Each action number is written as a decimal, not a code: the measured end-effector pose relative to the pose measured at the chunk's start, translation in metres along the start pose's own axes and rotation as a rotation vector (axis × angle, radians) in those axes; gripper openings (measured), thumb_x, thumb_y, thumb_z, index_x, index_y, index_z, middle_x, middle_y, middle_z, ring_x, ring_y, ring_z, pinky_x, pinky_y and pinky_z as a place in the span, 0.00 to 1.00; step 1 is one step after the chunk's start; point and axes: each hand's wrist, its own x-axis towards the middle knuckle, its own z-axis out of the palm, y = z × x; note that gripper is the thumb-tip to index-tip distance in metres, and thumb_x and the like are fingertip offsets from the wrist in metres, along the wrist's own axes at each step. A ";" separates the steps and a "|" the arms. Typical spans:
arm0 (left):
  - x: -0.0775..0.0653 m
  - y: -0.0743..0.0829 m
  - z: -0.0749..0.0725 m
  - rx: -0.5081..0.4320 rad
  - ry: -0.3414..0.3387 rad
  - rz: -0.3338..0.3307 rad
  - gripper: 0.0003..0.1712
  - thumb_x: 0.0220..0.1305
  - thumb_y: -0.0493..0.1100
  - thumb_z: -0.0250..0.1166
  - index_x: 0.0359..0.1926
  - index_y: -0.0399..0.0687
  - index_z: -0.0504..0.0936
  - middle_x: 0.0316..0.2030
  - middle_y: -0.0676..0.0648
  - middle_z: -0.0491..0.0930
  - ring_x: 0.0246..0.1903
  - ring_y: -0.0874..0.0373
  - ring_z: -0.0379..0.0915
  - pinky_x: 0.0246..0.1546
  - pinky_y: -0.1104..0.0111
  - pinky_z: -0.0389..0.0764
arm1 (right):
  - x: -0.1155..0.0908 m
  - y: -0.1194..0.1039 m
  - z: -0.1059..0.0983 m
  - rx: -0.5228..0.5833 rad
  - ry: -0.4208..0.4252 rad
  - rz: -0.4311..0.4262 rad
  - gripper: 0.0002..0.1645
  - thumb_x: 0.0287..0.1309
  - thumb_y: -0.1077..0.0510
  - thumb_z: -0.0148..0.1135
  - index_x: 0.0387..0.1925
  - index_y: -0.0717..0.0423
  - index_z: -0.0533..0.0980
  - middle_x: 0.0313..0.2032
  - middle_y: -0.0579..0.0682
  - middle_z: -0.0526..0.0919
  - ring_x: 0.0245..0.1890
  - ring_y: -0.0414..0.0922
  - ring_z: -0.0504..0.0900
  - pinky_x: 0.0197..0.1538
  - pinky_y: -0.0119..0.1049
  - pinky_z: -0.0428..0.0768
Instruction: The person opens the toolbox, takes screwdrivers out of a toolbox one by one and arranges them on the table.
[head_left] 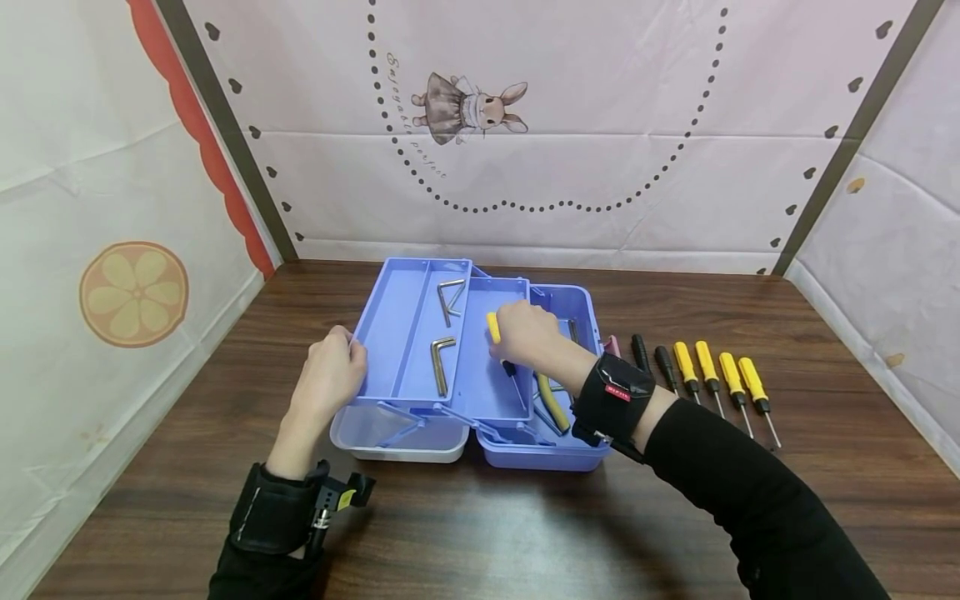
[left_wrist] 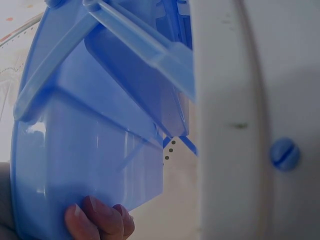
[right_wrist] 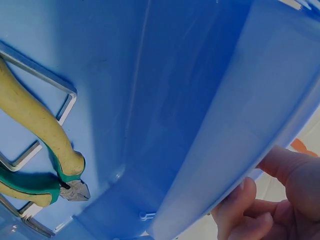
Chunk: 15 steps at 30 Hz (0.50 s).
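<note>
A blue toolbox (head_left: 543, 457) stands with its tiered trays spread out to the left. My left hand (head_left: 328, 375) grips the outer edge of the upper left tray (head_left: 386, 333); its fingertips (left_wrist: 100, 220) curl against the tray's underside in the left wrist view. Over the middle tray (head_left: 491, 400), my right hand (head_left: 523, 333) holds a yellow-and-black screwdriver (head_left: 493, 327), its shaft slanting down to the right. In the right wrist view that hand (right_wrist: 280, 200) is beside the tray wall, and the screwdriver is hidden. Hex keys (head_left: 441, 367) lie in the upper left tray.
Cutting pliers (right_wrist: 40, 120) with yellow-green handles and more hex keys (right_wrist: 45, 70) lie in the toolbox's deep bottom. Right of it, several yellow screwdrivers (head_left: 707, 362) and two black-handled ones (head_left: 664, 364) lie in a row on the wooden table (head_left: 465, 533). The clear lid (head_left: 405, 446) is under the trays.
</note>
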 end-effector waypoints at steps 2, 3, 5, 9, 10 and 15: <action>0.000 0.000 0.001 -0.002 0.006 0.003 0.15 0.61 0.36 0.41 0.35 0.24 0.67 0.25 0.32 0.72 0.21 0.48 0.70 0.17 0.65 0.72 | 0.000 0.001 -0.001 0.044 0.011 0.001 0.14 0.50 0.52 0.61 0.30 0.58 0.71 0.24 0.51 0.73 0.21 0.43 0.74 0.19 0.29 0.70; 0.000 0.001 0.001 0.002 0.019 0.006 0.14 0.60 0.36 0.41 0.34 0.25 0.68 0.25 0.33 0.73 0.21 0.49 0.70 0.17 0.65 0.71 | 0.000 0.001 -0.002 0.064 0.014 0.002 0.13 0.51 0.52 0.60 0.29 0.58 0.71 0.23 0.51 0.73 0.20 0.43 0.74 0.18 0.28 0.70; 0.000 0.001 0.001 -0.002 0.023 0.012 0.14 0.60 0.35 0.41 0.33 0.25 0.67 0.25 0.33 0.72 0.21 0.49 0.70 0.17 0.64 0.72 | 0.000 0.001 -0.004 0.102 0.018 0.003 0.14 0.52 0.51 0.59 0.28 0.59 0.71 0.23 0.51 0.73 0.17 0.42 0.75 0.16 0.27 0.69; 0.000 0.001 0.001 -0.006 0.020 0.020 0.14 0.60 0.36 0.41 0.34 0.24 0.67 0.25 0.32 0.73 0.21 0.49 0.70 0.17 0.65 0.72 | 0.000 0.001 -0.011 0.172 0.040 -0.006 0.14 0.52 0.52 0.59 0.28 0.61 0.72 0.23 0.52 0.74 0.13 0.40 0.76 0.15 0.25 0.70; 0.001 0.000 0.001 -0.009 0.009 0.021 0.15 0.60 0.36 0.41 0.34 0.24 0.67 0.26 0.31 0.72 0.21 0.48 0.70 0.17 0.64 0.72 | -0.001 0.001 -0.013 0.189 0.048 -0.012 0.14 0.52 0.53 0.59 0.29 0.62 0.72 0.22 0.52 0.74 0.13 0.41 0.76 0.15 0.25 0.70; 0.000 0.000 0.000 0.000 0.000 0.021 0.15 0.61 0.36 0.41 0.35 0.24 0.67 0.25 0.33 0.72 0.21 0.49 0.70 0.16 0.65 0.71 | -0.005 0.004 -0.027 0.258 0.077 -0.024 0.12 0.53 0.56 0.58 0.22 0.63 0.72 0.17 0.52 0.76 0.16 0.44 0.79 0.15 0.25 0.70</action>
